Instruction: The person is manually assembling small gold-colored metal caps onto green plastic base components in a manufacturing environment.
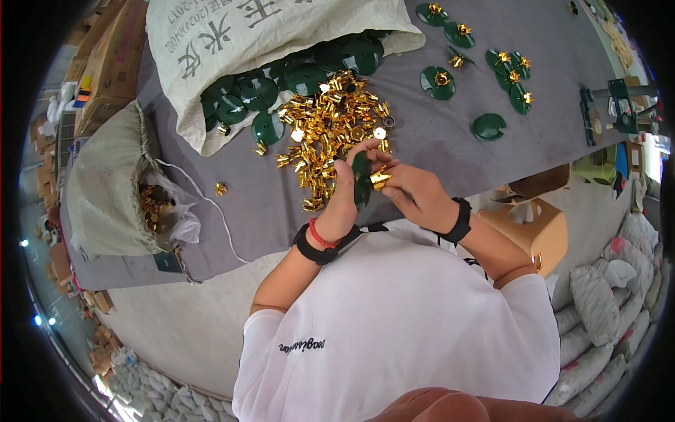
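Observation:
In front of my chest, my left hand (339, 202) grips a dark green round disc (361, 181) that stands edge-on, thumb on one face and fingers behind it. With its fingertips my right hand (424, 198) pinches a shiny gold metal cup-shaped fitting (380, 178) at the disc's other face. Whether the fitting touches the disc I cannot tell. Just beyond my hands lies a heap of gold fittings (330, 116). Several loose green discs (256, 91) spill from the mouth of a big white woven sack (281, 35).
Toward the right of the grey-covered table (436, 155), several green discs (437, 83) carry gold pronged pieces; one notched disc (489, 127) has none. At left slumps a smaller sack (112, 190) with gold pieces inside. Beside me stands a tan plastic stool (538, 235); filled bags (598, 302) lie behind it.

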Action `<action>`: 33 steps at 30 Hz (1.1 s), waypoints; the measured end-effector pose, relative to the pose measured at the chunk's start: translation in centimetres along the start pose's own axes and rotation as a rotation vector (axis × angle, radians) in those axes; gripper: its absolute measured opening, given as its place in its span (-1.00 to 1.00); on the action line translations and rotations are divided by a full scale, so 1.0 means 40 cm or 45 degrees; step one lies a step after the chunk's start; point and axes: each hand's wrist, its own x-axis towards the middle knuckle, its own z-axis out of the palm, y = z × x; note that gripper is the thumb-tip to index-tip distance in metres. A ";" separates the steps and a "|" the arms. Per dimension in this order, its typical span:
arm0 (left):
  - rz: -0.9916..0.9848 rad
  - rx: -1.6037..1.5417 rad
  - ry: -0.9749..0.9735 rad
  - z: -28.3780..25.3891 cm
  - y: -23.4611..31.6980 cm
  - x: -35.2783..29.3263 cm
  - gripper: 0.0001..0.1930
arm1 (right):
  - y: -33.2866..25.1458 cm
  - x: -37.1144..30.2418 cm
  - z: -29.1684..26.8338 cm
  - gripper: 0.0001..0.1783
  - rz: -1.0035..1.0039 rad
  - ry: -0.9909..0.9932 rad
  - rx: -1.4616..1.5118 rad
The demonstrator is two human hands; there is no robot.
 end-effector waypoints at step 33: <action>-0.036 1.870 0.660 -0.259 -0.114 -0.195 -0.06 | 0.357 0.263 -0.393 -0.66 -0.265 -0.227 -1.688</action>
